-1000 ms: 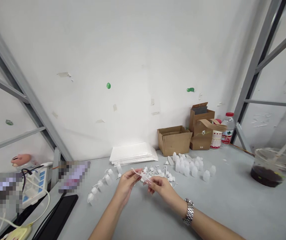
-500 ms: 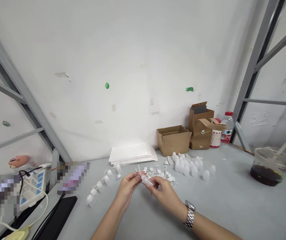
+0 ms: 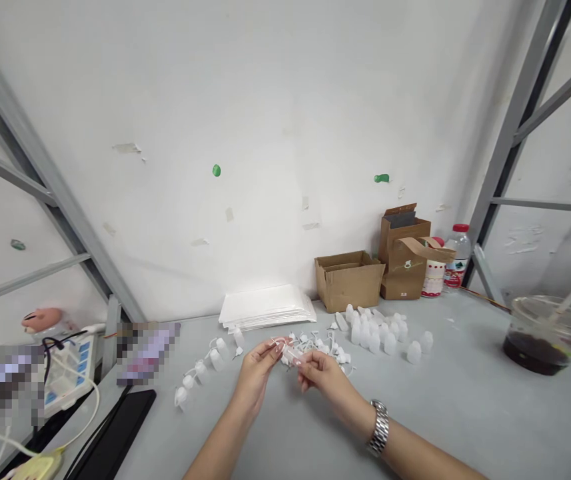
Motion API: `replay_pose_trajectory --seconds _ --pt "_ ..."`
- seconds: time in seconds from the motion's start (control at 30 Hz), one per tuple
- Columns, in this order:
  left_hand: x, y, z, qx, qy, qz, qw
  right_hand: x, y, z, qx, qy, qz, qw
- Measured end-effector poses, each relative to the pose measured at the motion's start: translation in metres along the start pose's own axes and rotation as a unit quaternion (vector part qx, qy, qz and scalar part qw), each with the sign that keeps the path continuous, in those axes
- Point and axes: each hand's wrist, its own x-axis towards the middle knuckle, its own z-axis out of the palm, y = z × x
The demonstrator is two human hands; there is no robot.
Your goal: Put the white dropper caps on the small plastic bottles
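Note:
A small translucent plastic bottle [image 3: 292, 355] is held tilted between my two hands, above the grey table. My left hand [image 3: 259, 367] pinches its upper end, where a white cap with a thin strap [image 3: 280, 341] partly shows between the fingers. At the lower end, the fingertips of my right hand [image 3: 322, 373] close on the body. Just behind lies a pile of loose white caps with straps [image 3: 332, 347]. Capless bottles [image 3: 374, 340] stand in a cluster to the right, while several capped bottles [image 3: 200, 371] form a slanting row to the left.
Behind the pile lie a stack of white sheets [image 3: 268, 308] and an open cardboard box [image 3: 350, 285]. A brown paper bag [image 3: 400, 267], a water bottle [image 3: 458, 260] and a plastic cup of dark drink [image 3: 535, 347] stand right. A power strip [image 3: 72, 373] lies left.
The thin white strap that stuck up from the cap is now bent over by my left fingers. My right hand has shifted slightly towards the bottle's base, its fingers more curled.

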Motion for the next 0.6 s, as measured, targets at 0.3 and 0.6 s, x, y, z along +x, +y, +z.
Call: replay_pose_trajectory --seconds 0.3,0.6 --pt "0.001 0.003 -0.002 0.057 0.034 0.029 0.997 0.001 -0.006 -0.002 -0.005 -0.007 -0.002 1.000" --pt "0.005 0.007 -0.012 0.302 0.019 0.115 0.946 0.001 -0.012 -0.011 -0.015 0.000 -0.023 1.000"
